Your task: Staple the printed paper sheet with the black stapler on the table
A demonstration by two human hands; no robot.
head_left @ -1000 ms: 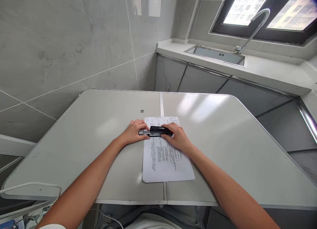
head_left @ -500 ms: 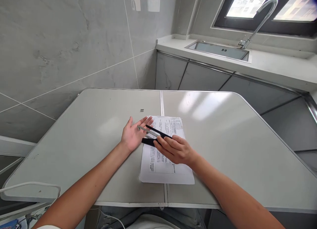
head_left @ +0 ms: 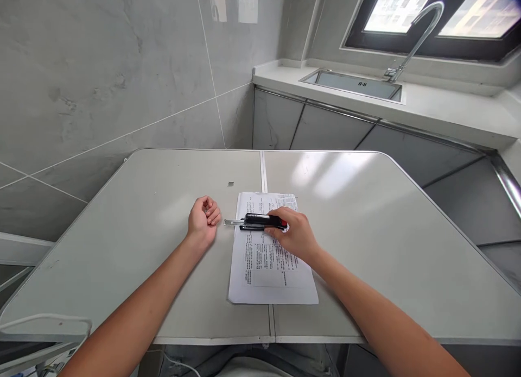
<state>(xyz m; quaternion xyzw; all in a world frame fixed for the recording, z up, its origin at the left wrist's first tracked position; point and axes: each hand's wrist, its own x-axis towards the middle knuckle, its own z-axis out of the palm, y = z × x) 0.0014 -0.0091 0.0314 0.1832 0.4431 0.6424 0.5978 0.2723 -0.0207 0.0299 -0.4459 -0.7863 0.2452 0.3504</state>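
Right hand: the rear end of a black stapler with a red patch and a silver metal tray (head_left: 260, 220) was gripped between the thumb and fingers of the right hand (head_left: 293, 231).
Stapler: it was held lengthwise across the upper half of the printed white paper (head_left: 272, 287), its tray pointed toward the left hand (head_left: 203, 219) and extended past the paper's left edge; whether the paper was touched by its base could not be told.
Left hand: its fingers were curled in toward the palm, just beside the tray's tip; whether anything was enclosed could not be seen.
Staples: small grey metal strips (head_left: 230, 183) were placed beyond the paper's upper left corner.
Desk: the paper was laid across the seam between the 2 panels of the pale grey, white-edged desk (head_left: 366, 246).
Sink: a rectangular steel sink (head_left: 350, 86) was set into the white countertop (head_left: 443, 111) behind.
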